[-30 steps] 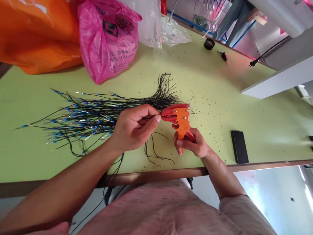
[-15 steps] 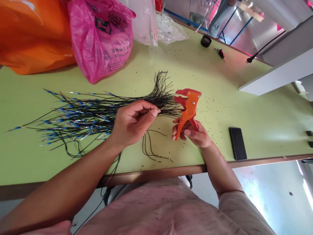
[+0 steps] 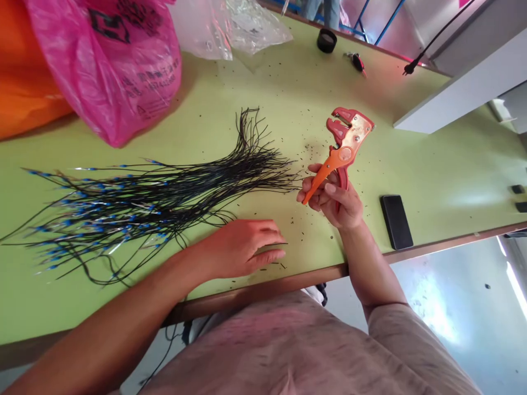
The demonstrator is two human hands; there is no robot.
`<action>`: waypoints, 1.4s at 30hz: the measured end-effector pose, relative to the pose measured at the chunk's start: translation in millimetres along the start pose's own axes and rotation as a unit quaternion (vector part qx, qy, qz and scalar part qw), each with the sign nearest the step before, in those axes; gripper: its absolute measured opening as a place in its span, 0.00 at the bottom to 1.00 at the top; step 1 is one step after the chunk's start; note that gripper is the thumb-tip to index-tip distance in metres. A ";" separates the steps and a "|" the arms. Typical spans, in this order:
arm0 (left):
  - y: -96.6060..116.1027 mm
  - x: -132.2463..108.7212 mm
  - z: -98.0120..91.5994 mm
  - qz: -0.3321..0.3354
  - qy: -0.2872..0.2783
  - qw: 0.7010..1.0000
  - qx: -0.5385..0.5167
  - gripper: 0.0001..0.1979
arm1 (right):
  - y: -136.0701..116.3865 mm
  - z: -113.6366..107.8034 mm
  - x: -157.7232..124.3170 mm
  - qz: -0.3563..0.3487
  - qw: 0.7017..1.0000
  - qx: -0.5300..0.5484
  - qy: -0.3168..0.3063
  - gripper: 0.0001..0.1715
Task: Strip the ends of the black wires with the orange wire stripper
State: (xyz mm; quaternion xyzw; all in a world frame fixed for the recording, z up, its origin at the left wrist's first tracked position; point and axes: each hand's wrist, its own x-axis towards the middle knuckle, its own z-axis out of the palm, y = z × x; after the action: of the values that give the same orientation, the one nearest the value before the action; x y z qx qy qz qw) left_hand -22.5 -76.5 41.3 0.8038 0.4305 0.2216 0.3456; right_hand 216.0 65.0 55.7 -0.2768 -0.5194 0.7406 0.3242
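A green tabletop (image 3: 444, 164) is flecked with black clippings (image 3: 317, 148). The orange wire stripper (image 3: 346, 140) sits in the right hand (image 3: 331, 197), fingers wrapped round its handles, which keeps the red jaws up and clear of the palm. Just left of it, fanned black wires (image 3: 164, 203) lie with blue-tipped ends outward. The left hand (image 3: 242, 249) rests beside them, fingers together; whether it pinches the thin wire (image 3: 280, 244) at its fingertips, I cannot tell. A phone (image 3: 396, 222) lies to the right.
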 end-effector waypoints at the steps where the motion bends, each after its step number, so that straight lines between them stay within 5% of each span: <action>1: 0.8 -1.0 -0.5 -0.009 -0.013 0.999 -0.034 0.17 | 0.5 -0.6 0.1 -0.005 1.000 -0.008 0.007 0.38; 4: 0.7 -2.2 -5.1 -0.020 0.005 0.996 -0.082 0.20 | 1.6 -2.9 1.1 -0.040 0.998 -0.029 0.040 0.37; 11: -11.4 10.6 -15.9 -0.030 0.271 0.954 0.123 0.12 | 1.9 -5.2 5.5 -0.070 0.993 -0.004 0.097 0.37; 19: -23.9 56.0 -13.2 -0.112 0.091 0.935 0.324 0.14 | 4.5 -2.8 4.0 -0.097 0.992 -0.031 0.073 0.31; 22: -26.4 64.9 -11.5 -0.103 0.075 0.928 0.350 0.16 | 3.2 0.1 3.0 -0.092 0.993 -0.032 0.059 0.30; 25: -27.0 57.4 -14.0 -0.080 0.135 0.941 0.300 0.15 | 0.4 0.9 2.5 -0.058 0.997 -0.050 0.024 0.30; 29: -25.1 34.7 -20.3 -0.121 0.272 0.949 0.102 0.11 | -0.5 -1.1 0.3 -0.008 0.993 -0.096 -0.062 0.31; 34: -23.7 22.0 -23.8 -0.135 0.396 0.898 -0.135 0.18 | 0.9 0.2 -7.5 -0.016 0.975 -0.178 -0.130 0.22; 42: -22.2 18.9 -33.7 -0.131 0.449 0.836 -0.286 0.15 | -5.5 -0.3 -12.9 0.019 0.968 -0.190 -0.162 0.19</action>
State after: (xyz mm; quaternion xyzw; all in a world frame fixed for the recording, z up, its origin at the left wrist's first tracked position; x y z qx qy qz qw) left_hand -46.4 -39.5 48.3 0.4170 0.5570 0.6244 0.3548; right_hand 225.5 56.6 61.8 -0.2197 -0.6906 0.6695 0.1631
